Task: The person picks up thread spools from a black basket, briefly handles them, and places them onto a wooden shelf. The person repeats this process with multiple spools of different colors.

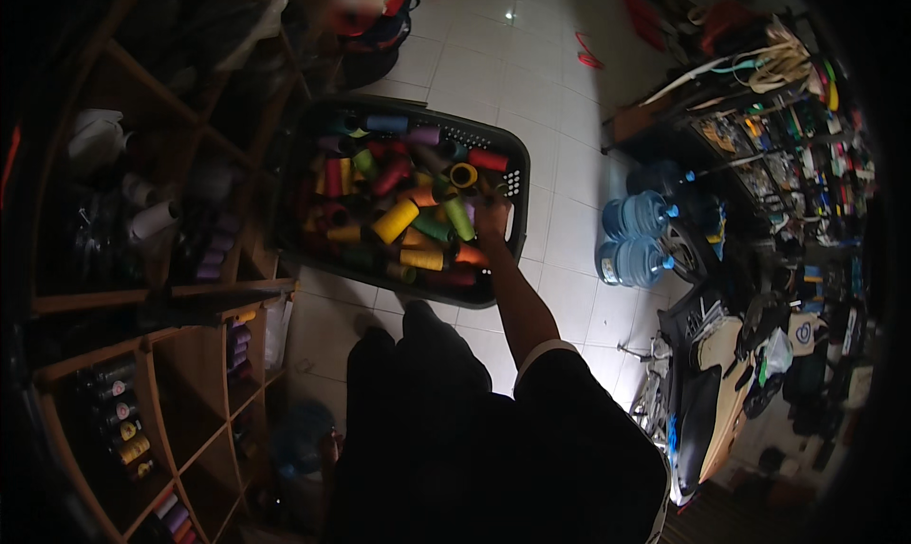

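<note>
A large dark plastic basket [512, 150] on the floor is heaped with thread spools of many colours. Over its right side reaches my right hand [492, 219], fingers curled in among the spools close to the rim's handle slot. What those fingers hold is too dark to make out. Beside the hand lie a light green spool [460, 219] and an orange spool [472, 255]. Further left in the heap are a bright yellow spool [395, 221] and a yellow-orange spool [421, 259]. Only a small, dim bit of what looks like my left hand [334, 445] shows by my dark clothing.
Wooden cubby shelves [180, 302] with more spools [133, 449] line the left side. Large blue water bottles [638, 261] stand on the tiled floor [560, 302] to the right, near a cluttered rack [759, 155]. A dark bag [375, 51] sits beyond the basket.
</note>
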`<state>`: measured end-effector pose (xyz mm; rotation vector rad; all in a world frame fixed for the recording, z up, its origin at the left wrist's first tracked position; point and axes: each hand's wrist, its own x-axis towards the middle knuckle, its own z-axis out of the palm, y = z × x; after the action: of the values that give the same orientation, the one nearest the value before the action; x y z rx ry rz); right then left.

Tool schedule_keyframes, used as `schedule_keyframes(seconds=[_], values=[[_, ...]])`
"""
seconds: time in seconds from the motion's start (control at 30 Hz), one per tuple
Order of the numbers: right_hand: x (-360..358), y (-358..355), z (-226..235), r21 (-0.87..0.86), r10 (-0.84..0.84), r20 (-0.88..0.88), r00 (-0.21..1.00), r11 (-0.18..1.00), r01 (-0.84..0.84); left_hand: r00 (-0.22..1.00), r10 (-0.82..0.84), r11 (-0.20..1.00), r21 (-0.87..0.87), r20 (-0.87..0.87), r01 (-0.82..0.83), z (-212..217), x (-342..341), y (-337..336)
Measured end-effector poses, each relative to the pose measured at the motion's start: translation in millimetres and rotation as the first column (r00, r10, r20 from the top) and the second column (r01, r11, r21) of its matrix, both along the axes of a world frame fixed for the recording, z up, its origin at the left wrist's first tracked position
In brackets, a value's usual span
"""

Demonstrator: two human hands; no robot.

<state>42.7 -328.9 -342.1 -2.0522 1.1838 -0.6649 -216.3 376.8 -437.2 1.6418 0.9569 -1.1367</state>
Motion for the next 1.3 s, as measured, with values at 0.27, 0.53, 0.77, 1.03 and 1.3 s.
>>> schedule_keyframes(seconds=[0.27, 0.53, 0.77, 1.03, 1.3], values=[[21.1, -25.5, 30.8, 0.188, -0.122, 0.097, 0.988, 0.977, 0.102, 0.895, 0.432, 0.902, -0.046, 0.113, -0.43, 92.9, 36.4, -126.2], [-10.5, 14.8, 138.8, 0.316, -0.072, 0.349, 0.934, 0.948, -0.045, 0.716, 0.093, 0.992, -0.124, 0.692, -0.009, 261.5, 235.4, -301.4], [-12.8, 93.8, 251.2, 0.815, -0.212, 0.577, 0.789, 0.203, -0.542, 0.562, 0.177, 0.8, -0.45, 0.808, 0.396, 360.7, 296.2, -411.4], [-1.7, 123.3, 283.5, 0.819, 0.24, 0.564, 0.79, -0.042, -0.572, 0.525, 0.599, 0.546, -0.788, 0.604, 0.283, 379.3, 311.9, -413.3], [9.2, 145.1, 316.0, 0.182, 0.705, 0.629, 0.326, 0.274, -0.944, 0.501, 0.817, 0.251, -0.958, 0.286, 0.138, 411.7, 298.0, -402.1]])
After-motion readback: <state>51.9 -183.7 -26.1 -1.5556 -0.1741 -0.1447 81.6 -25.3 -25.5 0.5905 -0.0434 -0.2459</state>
